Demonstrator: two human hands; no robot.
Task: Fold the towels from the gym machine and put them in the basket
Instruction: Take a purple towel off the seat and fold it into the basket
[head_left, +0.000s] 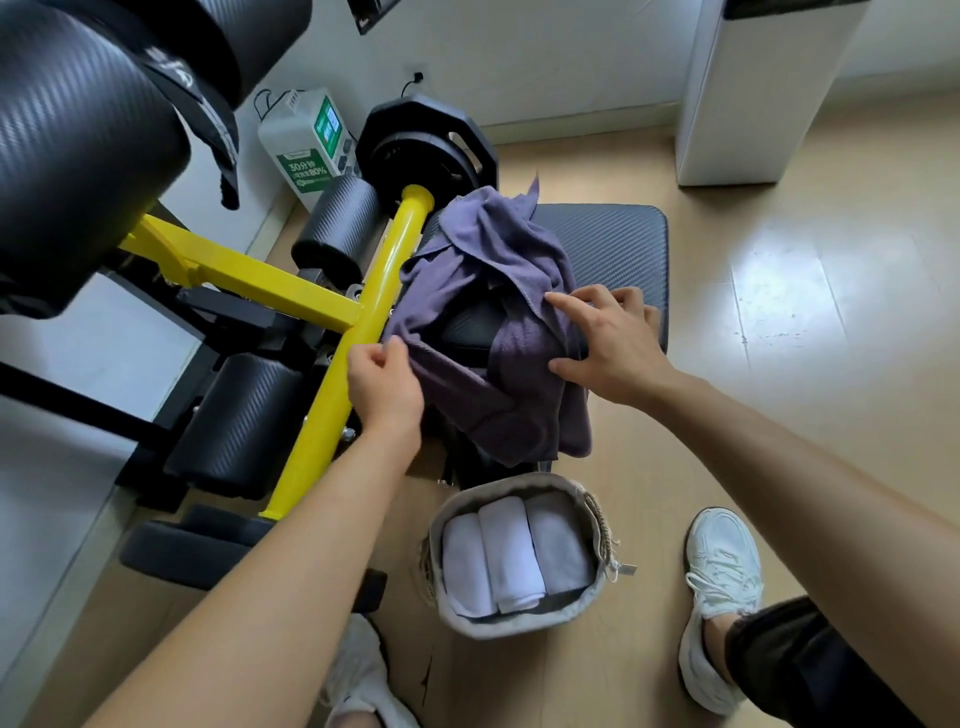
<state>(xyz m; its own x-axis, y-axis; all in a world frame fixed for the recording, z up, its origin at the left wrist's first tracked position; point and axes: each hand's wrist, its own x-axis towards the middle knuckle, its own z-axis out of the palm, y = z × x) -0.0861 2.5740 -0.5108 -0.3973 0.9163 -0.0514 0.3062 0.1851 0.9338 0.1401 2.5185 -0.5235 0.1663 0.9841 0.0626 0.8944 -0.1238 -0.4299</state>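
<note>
A purple towel (493, 260) lies bunched over the near end of the gym machine's black pad (613, 244), just beside the yellow bar (363, 322). The left hand (382, 387) pinches the towel's left edge, fingers curled on the cloth. The right hand (613, 348) rests on its right side, fingers spread and straight. On the floor below, the basket (519, 631) holds three rolled towels (511, 553).
</note>
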